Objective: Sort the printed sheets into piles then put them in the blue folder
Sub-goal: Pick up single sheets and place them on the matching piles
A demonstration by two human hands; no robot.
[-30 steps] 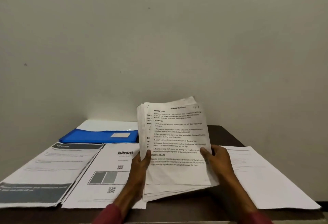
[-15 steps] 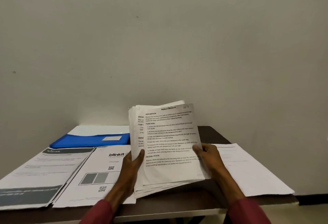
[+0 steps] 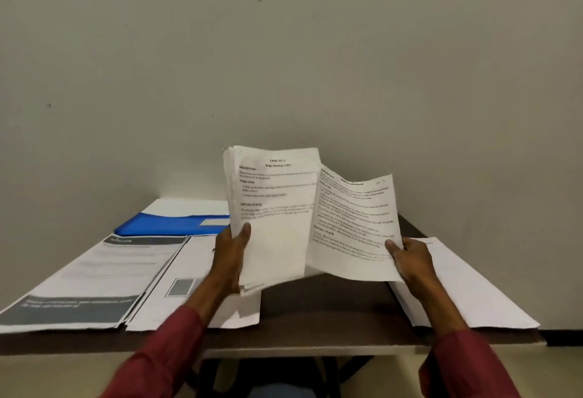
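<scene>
A dark table (image 3: 318, 315) stands by a plain wall (image 3: 284, 50). At the middle, the left hand (image 3: 229, 260) grips a stack of sheets (image 3: 274, 240); the right hand (image 3: 410, 260) pinches one sheet (image 3: 353, 224).

Right end of blue folder (image 3: 164, 224) is hidden behind stack (image 3: 274, 240). Body text on stack & loose sheet (image 3: 353, 230) is too small/blurred to be read. Middle pile (image 3: 176, 306) is partly covered by left hand (image 3: 232, 255) & forearm. Sleeves (image 3: 170, 353) are cut off at btm edge.
</scene>
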